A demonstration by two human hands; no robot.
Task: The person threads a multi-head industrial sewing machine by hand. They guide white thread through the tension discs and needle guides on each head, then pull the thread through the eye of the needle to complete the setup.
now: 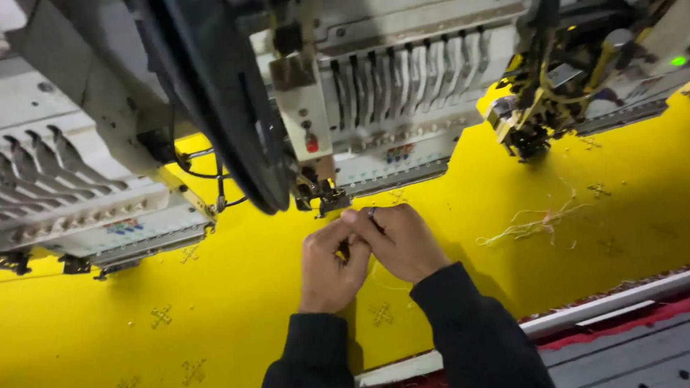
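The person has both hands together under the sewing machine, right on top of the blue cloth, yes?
Not quite: the cloth is yellow, not blue. The head view shows the left hand and right hand together just below the machine, over that cloth.

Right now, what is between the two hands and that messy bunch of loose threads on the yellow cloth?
In the head view, only bare yellow cloth lies between the hands, left and right, and the thread tangle.
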